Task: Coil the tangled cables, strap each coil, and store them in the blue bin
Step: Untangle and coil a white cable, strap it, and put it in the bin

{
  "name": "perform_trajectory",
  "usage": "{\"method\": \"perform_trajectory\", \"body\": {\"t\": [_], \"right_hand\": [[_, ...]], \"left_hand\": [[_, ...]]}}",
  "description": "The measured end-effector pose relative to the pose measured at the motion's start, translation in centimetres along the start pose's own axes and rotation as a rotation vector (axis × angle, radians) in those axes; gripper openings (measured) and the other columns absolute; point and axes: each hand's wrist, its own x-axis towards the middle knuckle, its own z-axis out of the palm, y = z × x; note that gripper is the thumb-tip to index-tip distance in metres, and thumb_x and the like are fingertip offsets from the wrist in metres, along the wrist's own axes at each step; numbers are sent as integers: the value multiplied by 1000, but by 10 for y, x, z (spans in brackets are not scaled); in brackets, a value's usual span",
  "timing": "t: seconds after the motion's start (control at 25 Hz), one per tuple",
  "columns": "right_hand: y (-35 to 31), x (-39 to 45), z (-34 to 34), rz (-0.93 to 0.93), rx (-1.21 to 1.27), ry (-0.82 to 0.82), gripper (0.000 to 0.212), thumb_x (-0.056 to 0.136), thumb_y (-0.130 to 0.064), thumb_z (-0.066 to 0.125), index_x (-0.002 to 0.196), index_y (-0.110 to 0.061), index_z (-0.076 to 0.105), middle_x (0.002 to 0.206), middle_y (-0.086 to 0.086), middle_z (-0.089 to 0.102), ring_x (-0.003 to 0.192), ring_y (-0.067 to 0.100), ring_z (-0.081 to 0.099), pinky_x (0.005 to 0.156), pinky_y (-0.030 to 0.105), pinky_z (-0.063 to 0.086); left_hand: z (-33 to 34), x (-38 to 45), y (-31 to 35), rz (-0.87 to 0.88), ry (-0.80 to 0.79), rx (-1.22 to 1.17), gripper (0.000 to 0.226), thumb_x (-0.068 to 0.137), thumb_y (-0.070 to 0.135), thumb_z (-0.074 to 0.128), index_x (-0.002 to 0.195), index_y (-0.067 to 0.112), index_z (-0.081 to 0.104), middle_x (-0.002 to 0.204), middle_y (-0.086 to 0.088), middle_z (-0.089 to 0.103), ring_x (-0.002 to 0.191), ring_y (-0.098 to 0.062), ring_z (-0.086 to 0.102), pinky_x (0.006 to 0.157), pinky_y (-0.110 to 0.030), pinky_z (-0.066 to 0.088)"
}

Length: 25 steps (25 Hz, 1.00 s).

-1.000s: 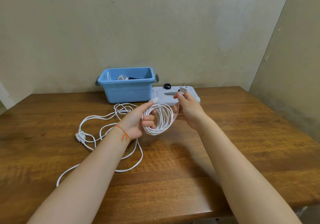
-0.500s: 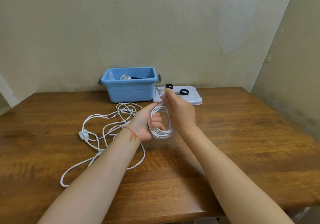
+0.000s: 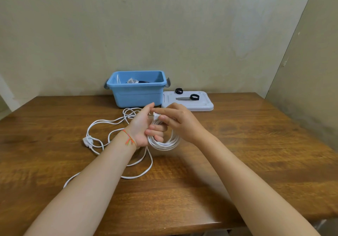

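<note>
Wooden table (image 3: 237, 162) carries blue bin (image 3: 137, 96), white lid (image 3: 188, 105), loose cable (image 3: 102, 126).

**One head-worn camera, looking forward and down**

A single wide-angle camera is sitting on the person's head and is looking forward and down across a wooden table (image 3: 237, 162). It is facing a plain wall (image 3: 164, 25) at the table's far edge, with a second wall closing in on the right. Both forearms are reaching in from the bottom corners, large and close to the lens, and the left hand (image 3: 140, 127) and right hand (image 3: 181, 124) are meeting near the middle of the picture. A blue bin (image 3: 137, 95) is sitting farther off against the wall. The wide lens is bending straight edges toward the picture's borders.
</note>
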Motion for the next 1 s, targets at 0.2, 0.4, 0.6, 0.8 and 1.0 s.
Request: {"method": "perform_trajectory", "body": {"t": [0.2, 0.4, 0.6, 0.8, 1.0], "right_hand": [[-4, -3, -23, 189, 296, -52, 21, 85, -25, 77, 106, -26, 76, 88, -9, 63, 79, 1, 59, 73, 16, 45], [4, -7, -28, 341, 349, 41, 24, 74, -29, 86, 92, -17, 75, 77, -8, 68, 67, -1, 60, 66, 18, 49], [18, -11, -15, 414, 234, 105, 29, 72, -31, 87, 86, -15, 67, 73, -5, 64, 63, 4, 54, 59, 20, 43], [37, -16, -11, 452, 183, -4, 30, 78, -36, 82, 103, -24, 72, 101, -9, 69, 97, 7, 62, 84, 29, 53], [34, -14, -3, 463, -151, 76, 24, 81, -42, 78, 93, -25, 68, 94, -8, 66, 89, 10, 60, 74, 28, 51]], "left_hand": [[4, -1, -1, 54, -75, 195, 41, 97, 49, 51, 71, 17, 51, 56, 1, 35, 42, -9, 21, 51, -22, 33], [13, 7, 1, 163, 110, 322, 17, 94, 25, 60, 89, 9, 66, 72, -8, 55, 59, -17, 53, 71, -37, 58], [6, 21, -9, 282, 217, 363, 22, 92, 18, 66, 112, 8, 62, 88, -11, 67, 79, -20, 67, 69, -34, 59], [-2, 37, -25, 408, 428, 288, 21, 94, 16, 67, 110, 4, 61, 77, -8, 67, 63, -14, 60, 45, -18, 45], [-2, 54, -32, 419, 564, 207, 25, 96, 15, 64, 111, -3, 58, 84, -18, 68, 63, -16, 63, 44, -17, 41]]}}
